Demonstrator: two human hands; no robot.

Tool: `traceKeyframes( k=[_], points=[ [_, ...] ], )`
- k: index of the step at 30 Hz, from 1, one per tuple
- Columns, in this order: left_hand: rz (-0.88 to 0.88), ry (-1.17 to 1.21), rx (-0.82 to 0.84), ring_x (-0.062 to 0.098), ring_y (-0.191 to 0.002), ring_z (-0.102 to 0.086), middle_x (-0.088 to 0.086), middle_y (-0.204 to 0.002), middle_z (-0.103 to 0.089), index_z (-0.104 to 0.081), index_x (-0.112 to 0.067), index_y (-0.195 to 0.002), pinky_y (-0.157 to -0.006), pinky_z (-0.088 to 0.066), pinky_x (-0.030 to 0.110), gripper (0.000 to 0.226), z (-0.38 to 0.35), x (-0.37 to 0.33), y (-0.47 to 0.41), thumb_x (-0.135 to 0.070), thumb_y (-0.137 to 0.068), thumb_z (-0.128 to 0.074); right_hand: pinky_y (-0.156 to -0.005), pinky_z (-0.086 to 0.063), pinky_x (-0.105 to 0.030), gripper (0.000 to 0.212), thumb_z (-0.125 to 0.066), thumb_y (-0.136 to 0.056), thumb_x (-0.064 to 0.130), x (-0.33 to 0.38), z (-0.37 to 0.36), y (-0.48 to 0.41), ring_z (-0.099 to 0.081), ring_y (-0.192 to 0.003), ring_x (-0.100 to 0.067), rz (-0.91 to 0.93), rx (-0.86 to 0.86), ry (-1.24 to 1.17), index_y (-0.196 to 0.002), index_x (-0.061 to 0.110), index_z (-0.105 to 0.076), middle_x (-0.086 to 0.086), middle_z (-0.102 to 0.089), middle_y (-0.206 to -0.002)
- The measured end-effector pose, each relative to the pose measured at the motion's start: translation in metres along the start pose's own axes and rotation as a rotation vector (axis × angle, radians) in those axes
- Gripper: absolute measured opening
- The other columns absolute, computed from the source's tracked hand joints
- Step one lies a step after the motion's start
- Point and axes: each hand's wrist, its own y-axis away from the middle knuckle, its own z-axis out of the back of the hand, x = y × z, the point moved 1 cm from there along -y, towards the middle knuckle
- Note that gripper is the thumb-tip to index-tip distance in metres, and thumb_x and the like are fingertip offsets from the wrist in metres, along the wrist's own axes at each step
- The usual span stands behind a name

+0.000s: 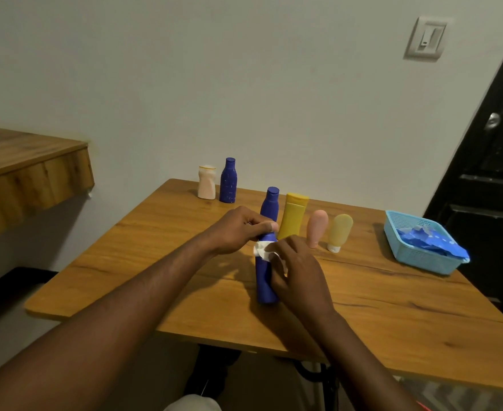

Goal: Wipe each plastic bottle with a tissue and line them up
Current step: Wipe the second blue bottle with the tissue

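Both hands are on the tall blue bottle (265, 287), which stands upright at the middle of the table (392, 307). Its base is down at the wood, though I can't tell if it actually rests there. The left hand (238, 229) is curled round the bottle's upper body, thumb and fingers clamped just below the neck, and the cap pokes out above the knuckles. Just beneath that grip the right hand (297, 271) has its fingers wrapped over the white tissue (261, 249), pinching it against the bottle's waist, so the crumpled paper shows in the gap between the two hands. Immediately beyond the right hand's fingers a row stands side by side. The yellow bottle (293, 216) is closest to the held one, then the pink tube (317, 228), then the pale yellow tube (339, 231) on its white cap. All three are near one another and apart from the grip. Well beyond the left hand, at the table's far edge by the wall, the cream bottle (206, 183) and the second blue bottle (228, 180) stand upright, just beside each other. Far out to the right of the right hand sits a light blue basket (419, 258) with crumpled blue wrappers (431, 239) inside.
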Motion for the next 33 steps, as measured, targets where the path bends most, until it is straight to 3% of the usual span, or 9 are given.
traceKeyframes(
  k=[3, 5, 10, 15, 20, 23, 27, 30, 33],
  points=[
    [0.013, 0.004, -0.005, 0.013, -0.096, -0.073, -0.007, -0.095, -0.077, -0.08, -0.019, -0.09, -0.098, -0.057, 0.047, 0.03, 0.0, 0.001, 0.0, -0.041, -0.1, -0.063, -0.075, -0.043, -0.018, 0.028, -0.072, -0.085, 0.026, 0.013, -0.003, 0.012, -0.047, -0.094, -0.005, 0.055, 0.052, 0.039, -0.112, 0.024, -0.063, 0.006, -0.052, -0.113],
    [0.017, 0.01, -0.01, 0.012, -0.099, -0.073, -0.008, -0.098, -0.077, -0.08, -0.018, -0.092, -0.099, -0.057, 0.046, 0.029, 0.0, 0.003, 0.0, -0.039, -0.101, -0.063, -0.073, -0.044, -0.019, 0.022, -0.067, -0.088, 0.033, 0.013, -0.006, 0.029, -0.049, -0.091, -0.005, 0.076, 0.119, 0.027, -0.109, 0.028, -0.063, 0.011, -0.05, -0.11],
    [0.007, 0.033, -0.017, 0.011, -0.097, -0.073, -0.01, -0.095, -0.076, -0.079, -0.019, -0.095, -0.097, -0.059, 0.041, 0.026, 0.001, 0.004, 0.001, -0.035, -0.102, -0.061, -0.063, -0.04, -0.021, 0.014, -0.059, -0.09, 0.028, -0.01, -0.004, 0.051, -0.049, -0.08, -0.006, 0.029, 0.247, -0.034, -0.104, 0.027, -0.059, 0.015, -0.046, -0.104],
    [0.008, 0.032, -0.027, 0.011, -0.102, -0.072, -0.003, -0.109, -0.077, -0.079, -0.011, -0.108, -0.095, -0.058, 0.033, 0.03, 0.001, -0.002, 0.0, -0.034, -0.102, -0.061, -0.07, -0.043, -0.021, 0.016, -0.06, -0.092, 0.022, -0.015, 0.001, 0.033, -0.052, -0.087, -0.005, -0.057, 0.155, -0.07, -0.106, 0.028, -0.057, 0.011, -0.05, -0.106],
    [-0.008, -0.017, -0.013, 0.011, -0.101, -0.071, -0.001, -0.109, -0.077, -0.079, -0.013, -0.109, -0.092, -0.057, 0.03, 0.029, -0.003, -0.012, 0.0, -0.035, -0.102, -0.061, -0.073, -0.049, -0.023, 0.014, -0.063, -0.092, 0.013, -0.011, -0.004, 0.004, -0.054, -0.092, -0.011, -0.053, -0.087, -0.144, -0.105, 0.018, -0.062, 0.004, -0.054, -0.108],
    [-0.027, -0.051, -0.012, 0.004, -0.106, -0.068, -0.01, -0.112, -0.074, -0.078, -0.014, -0.111, -0.095, -0.053, 0.031, 0.027, -0.005, -0.017, 0.0, -0.033, -0.101, -0.062, -0.079, -0.05, -0.024, 0.011, -0.059, -0.099, 0.015, -0.011, -0.008, -0.002, -0.058, -0.1, -0.009, -0.153, -0.25, -0.315, -0.108, 0.018, -0.063, 0.005, -0.058, -0.11],
    [-0.052, -0.068, -0.015, 0.005, -0.106, -0.066, -0.006, -0.118, -0.073, -0.076, -0.012, -0.114, -0.094, -0.053, 0.029, 0.025, -0.007, -0.021, 0.001, -0.028, -0.102, -0.061, -0.082, -0.052, -0.029, 0.008, -0.054, -0.103, 0.026, -0.009, -0.007, 0.018, -0.063, -0.101, -0.01, -0.327, -0.238, -0.62, -0.107, 0.024, -0.061, 0.01, -0.065, -0.105],
    [-0.064, -0.075, -0.033, 0.007, -0.11, -0.066, -0.006, -0.122, -0.071, -0.075, -0.015, -0.119, -0.097, -0.054, 0.033, 0.026, -0.01, -0.02, 0.003, -0.028, -0.102, -0.061, -0.076, -0.048, -0.024, 0.007, -0.058, -0.101, 0.026, -0.008, -0.005, 0.038, -0.064, -0.091, -0.007, -0.387, -0.2, -0.686, -0.1, 0.021, -0.062, 0.011, -0.068, -0.095],
    [-0.077, -0.096, -0.044, 0.005, -0.111, -0.065, -0.006, -0.125, -0.071, -0.073, -0.016, -0.124, -0.094, -0.051, 0.025, 0.028, -0.014, -0.02, 0.003, -0.029, -0.103, -0.06, -0.076, -0.051, -0.024, 0.003, -0.064, -0.097, 0.022, -0.008, -0.005, 0.045, -0.066, -0.089, -0.007, -0.402, -0.188, -0.688, -0.096, 0.019, -0.065, 0.011, -0.07, -0.093]
  ],
)
